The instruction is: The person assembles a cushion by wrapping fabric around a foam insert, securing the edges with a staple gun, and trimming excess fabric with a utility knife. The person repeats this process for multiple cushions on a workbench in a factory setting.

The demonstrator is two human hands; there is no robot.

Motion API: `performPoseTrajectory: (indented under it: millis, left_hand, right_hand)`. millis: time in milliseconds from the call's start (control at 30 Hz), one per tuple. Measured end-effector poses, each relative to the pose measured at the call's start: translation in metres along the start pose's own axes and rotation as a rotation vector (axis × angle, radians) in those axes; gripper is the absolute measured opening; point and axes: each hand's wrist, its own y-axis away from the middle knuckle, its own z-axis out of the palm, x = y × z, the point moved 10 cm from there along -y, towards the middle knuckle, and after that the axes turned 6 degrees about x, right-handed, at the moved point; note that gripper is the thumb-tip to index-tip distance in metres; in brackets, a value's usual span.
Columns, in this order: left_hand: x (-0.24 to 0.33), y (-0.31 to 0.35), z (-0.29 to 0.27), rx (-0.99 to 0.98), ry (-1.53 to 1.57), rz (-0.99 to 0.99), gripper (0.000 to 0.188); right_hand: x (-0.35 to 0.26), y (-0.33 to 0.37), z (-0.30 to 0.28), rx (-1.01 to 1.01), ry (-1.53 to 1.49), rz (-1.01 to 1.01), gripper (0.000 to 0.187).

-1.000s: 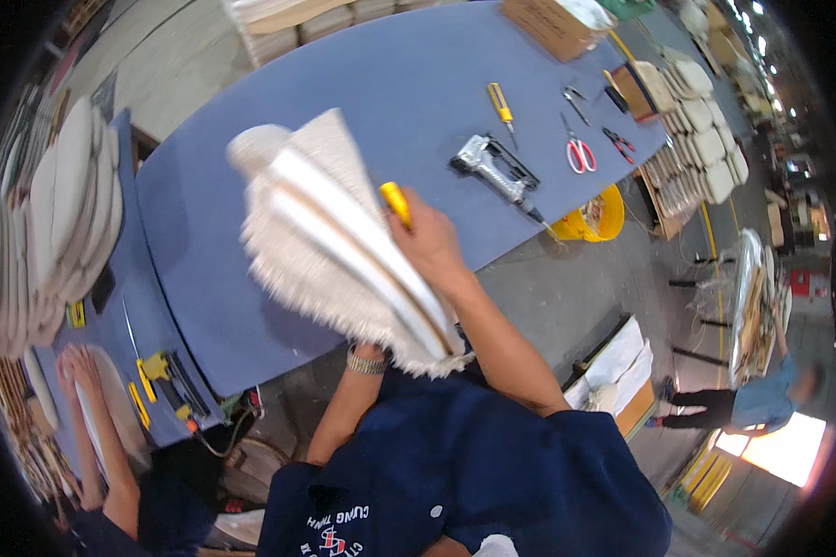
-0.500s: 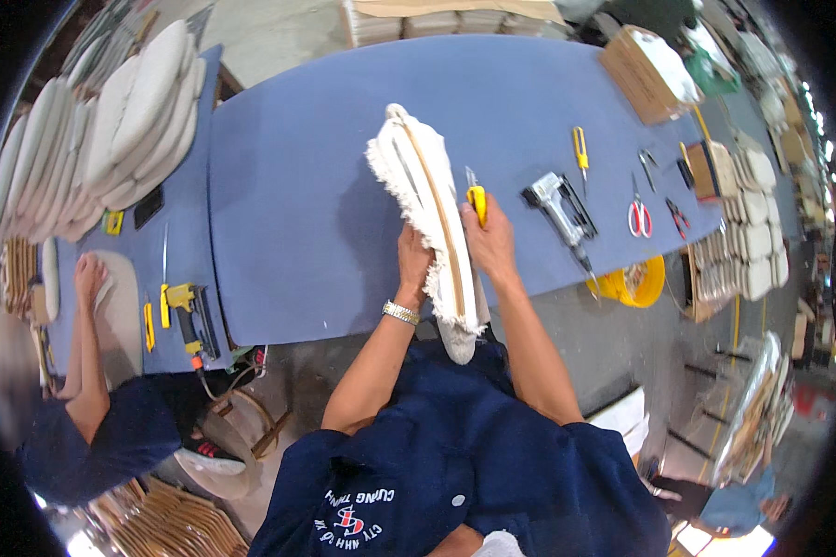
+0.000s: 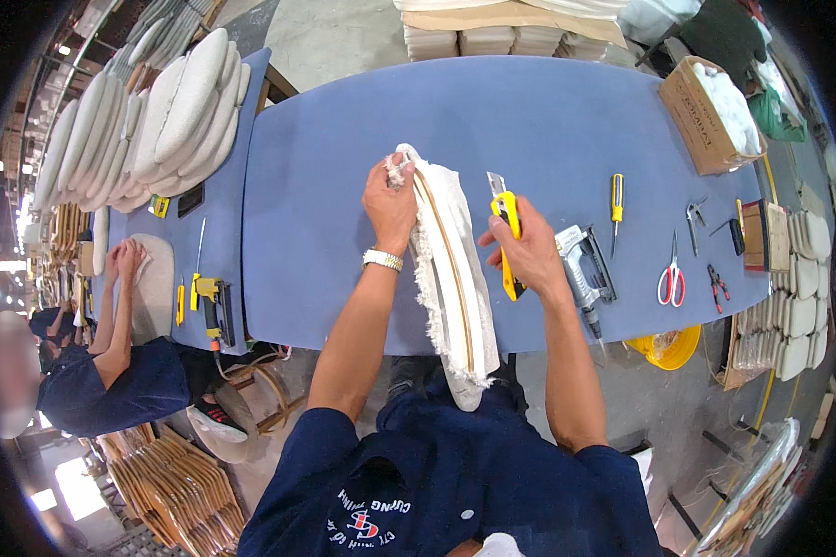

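Observation:
A padded, fabric-covered panel (image 3: 453,278) stands on edge in front of me, its near end against my body. A thin wooden strip runs along its edge, and white frayed fabric hangs down its left side. My left hand (image 3: 389,204) is closed on the frayed fabric at the panel's far end. To the right of the panel, my right hand (image 3: 529,249) grips a yellow utility knife (image 3: 505,232) with its blade out, pointing away from me. The knife is apart from the panel.
On the blue table (image 3: 344,111), right of my hand, lie a staple gun (image 3: 581,269), a screwdriver (image 3: 617,200), red-handled scissors (image 3: 672,278) and pliers (image 3: 718,286). A cardboard box (image 3: 701,121) stands at the far right corner. A co-worker (image 3: 111,371) works at the left beside stacked cushions (image 3: 190,102).
My left hand has moved from the panel's middle to its far end. My right hand with the knife has drawn away to the right of the panel. The view has shifted.

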Motion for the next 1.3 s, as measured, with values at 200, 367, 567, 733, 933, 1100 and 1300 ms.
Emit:
performPoseTrajectory:
  millis: [200,367,567,733,933,1100,1300]
  left_hand:
    - [-0.01,0.004,0.0,0.092,0.059,-0.054,0.021]
    - [-0.022,0.014,-0.006,0.137,0.213,-0.045,0.018]
    - [-0.023,0.01,-0.007,0.114,0.204,0.034,0.012]
    - [-0.028,0.005,-0.007,0.115,0.253,0.027,0.01]
    - [-0.029,0.003,-0.007,0.111,0.237,0.036,0.01]
    - [-0.029,0.003,-0.006,0.11,0.246,0.019,0.01]
    - [-0.025,0.004,-0.004,0.11,0.267,0.043,0.01]
  right_hand:
    - [-0.033,-0.047,0.036,-0.204,0.059,0.006,0.02]
    - [-0.047,-0.071,0.082,-0.405,0.384,-0.009,0.022]
    - [-0.031,-0.089,0.115,-0.473,0.624,-0.086,0.026]
    - [-0.03,-0.093,0.123,-0.462,0.694,0.005,0.03]
    - [-0.029,-0.096,0.126,-0.44,0.757,-0.04,0.027]
    - [-0.046,-0.094,0.133,-0.403,0.866,-0.103,0.028]
    - [-0.044,-0.092,0.13,-0.375,0.971,-0.108,0.028]
